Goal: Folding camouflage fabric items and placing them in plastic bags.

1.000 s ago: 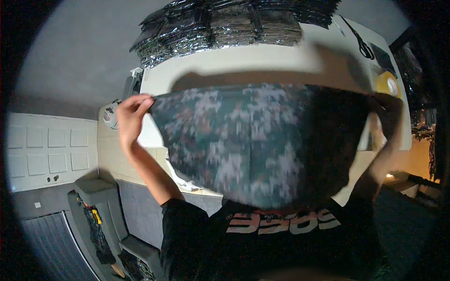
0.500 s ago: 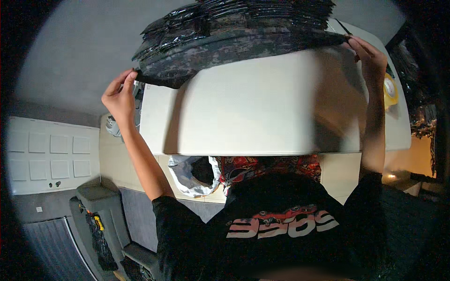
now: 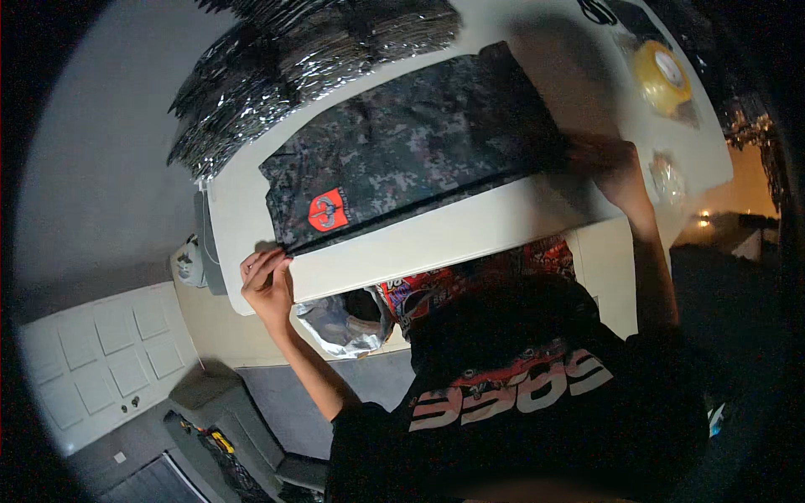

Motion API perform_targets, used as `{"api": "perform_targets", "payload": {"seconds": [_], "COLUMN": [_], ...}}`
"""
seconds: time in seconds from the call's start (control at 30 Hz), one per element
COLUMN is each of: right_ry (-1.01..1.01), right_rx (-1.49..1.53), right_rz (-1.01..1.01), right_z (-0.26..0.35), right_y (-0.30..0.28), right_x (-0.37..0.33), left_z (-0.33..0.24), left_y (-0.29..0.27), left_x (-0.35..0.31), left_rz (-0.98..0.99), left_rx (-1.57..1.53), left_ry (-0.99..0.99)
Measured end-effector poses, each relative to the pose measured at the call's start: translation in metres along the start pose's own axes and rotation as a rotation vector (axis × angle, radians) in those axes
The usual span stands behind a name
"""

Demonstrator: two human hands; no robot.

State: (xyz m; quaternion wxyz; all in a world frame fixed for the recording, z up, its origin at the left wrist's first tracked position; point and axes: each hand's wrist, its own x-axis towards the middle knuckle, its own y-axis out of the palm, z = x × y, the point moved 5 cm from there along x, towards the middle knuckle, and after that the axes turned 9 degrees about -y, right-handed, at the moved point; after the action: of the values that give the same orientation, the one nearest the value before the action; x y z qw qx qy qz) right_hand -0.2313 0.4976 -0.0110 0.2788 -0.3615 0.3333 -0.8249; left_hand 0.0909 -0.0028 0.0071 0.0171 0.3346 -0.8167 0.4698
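Note:
A dark garment in digital camouflage print (image 3: 411,138) lies spread on the white table, with a red patch (image 3: 328,210) near its left end. Pinched between the fingertips of my left hand (image 3: 268,281) is its near left corner. At the opposite end, my right hand (image 3: 608,168) grips the near right corner; shadow and some blur darken those fingers. The front edge of the cloth runs between the two hands, roughly along the table's near side. Whether the cloth is folded in layers I cannot tell.
Shiny black plastic packages (image 3: 310,71) are piled at the back left of the white table (image 3: 402,256). On the right lie a yellowish tape roll (image 3: 662,75) and a crumpled clear plastic piece (image 3: 668,178). Below the near edge stands a silvery-white bag (image 3: 340,325) with dark contents.
Both hands have come down and toward me, drawing the garment from the packages onto the table. Its red patch now shows. The view has tilted.

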Motion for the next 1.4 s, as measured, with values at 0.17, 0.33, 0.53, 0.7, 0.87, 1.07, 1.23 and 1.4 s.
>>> {"api": "perform_targets", "payload": {"seconds": [0.17,0.33,0.53,0.7,0.87,1.07,1.23,1.4], "right_ry": [-0.173,-0.137,-0.179,-0.188,-0.247,-0.240,-0.267,-0.247], "right_rx": [-0.040,0.124,0.043,0.028,-0.038,-0.019,-0.028,-0.106], "right_rz": [-0.072,-0.070,-0.017,0.001,-0.027,-0.032,-0.026,0.073], "right_z": [0.009,0.027,0.040,0.037,0.038,0.037,0.039,0.037], "right_y": [0.003,-0.004,-0.009,-0.005,-0.003,-0.006,-0.006,0.000], "right_x": [0.003,0.006,0.010,0.010,0.012,0.012,0.013,0.014], "left_z": [0.003,0.000,-0.010,-0.021,-0.027,-0.026,-0.025,-0.025], "left_y": [-0.002,-0.003,-0.001,0.002,0.006,0.004,0.005,0.005], "left_x": [-0.003,-0.004,-0.002,0.000,0.004,0.003,0.003,0.000], "left_rz": [-0.114,-0.075,0.035,0.064,0.074,0.054,0.057,0.087], "left_rx": [0.010,-0.010,0.054,0.113,0.157,0.136,0.151,0.131], "left_ry": [0.014,0.019,0.122,0.128,0.107,0.145,0.125,0.062]}}
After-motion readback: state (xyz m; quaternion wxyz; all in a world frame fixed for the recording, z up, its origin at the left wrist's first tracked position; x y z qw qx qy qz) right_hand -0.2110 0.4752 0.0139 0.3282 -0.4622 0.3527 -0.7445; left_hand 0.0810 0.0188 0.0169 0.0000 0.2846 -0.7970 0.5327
